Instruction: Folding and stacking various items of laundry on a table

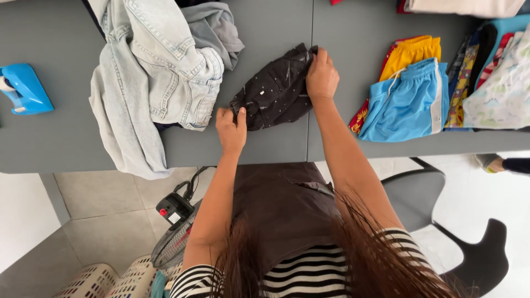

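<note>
Long brown hair (353,259) and a black-and-white striped top (309,273) fill the bottom of the view, closest to the camera, with two bare arms reaching forward over a grey table (61,138). Between the hands lies a small dark garment with tiny pale dots (276,91), bunched into a rough folded shape near the middle of the table, beside a seam in the tabletop. The left hand (232,129) pinches the near left corner of this garment, fingers closed on the cloth. The right hand (322,77) presses down on the far right edge, fingers curled over the fabric and gripping it.

Just to the left of the dark garment sits a heap of pale blue denim (152,77), part of it hanging over the near table edge, with a grey cloth (215,27) behind it. A bright blue iron-shaped object (25,88) rests at the far left. To the right, well apart from the hands, lie light blue shorts (408,102) on top of yellow shorts (411,52), then a row of folded patterned clothes (497,72). Below the table, a fan (174,237), white laundry baskets (105,278) and a dark chair (475,243) stand on a tiled floor.
</note>
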